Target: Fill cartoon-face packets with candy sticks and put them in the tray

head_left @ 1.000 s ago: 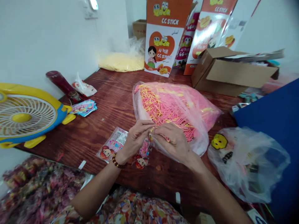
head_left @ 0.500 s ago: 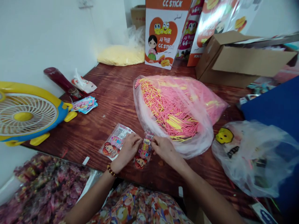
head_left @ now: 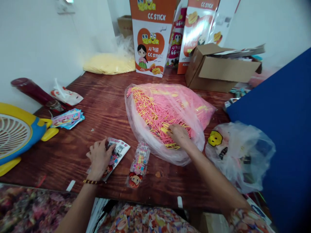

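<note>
My left hand (head_left: 99, 159) lies with its fingers apart on flat, clear-fronted printed packets (head_left: 119, 149) near the table's front. Over in the open plastic bag (head_left: 138, 129), my right hand (head_left: 179, 134) has its fingers bent around some yellow sticks (head_left: 165, 127). Loose thin pink and yellow sticks (head_left: 155, 111) fill that bag, and the tips of the right fingers are partly hidden among them. A narrow printed packet (head_left: 139, 165) with sticks inside rests between the two hands, touched by neither.
On the left stand a yellow-and-blue fan (head_left: 36, 129), small printed cards (head_left: 69, 119) and a tissue pack (head_left: 66, 96). Behind are a tall printed carton (head_left: 152, 42) and an open cardboard box (head_left: 225, 71). A translucent plastic bag (head_left: 252, 152) lies right, by a blue panel (head_left: 274, 106).
Both hands have left the narrow packet, which now lies on the table. My left hand moved left onto the flat packets; my right hand reached forward into the bag of sticks. The view has shifted.
</note>
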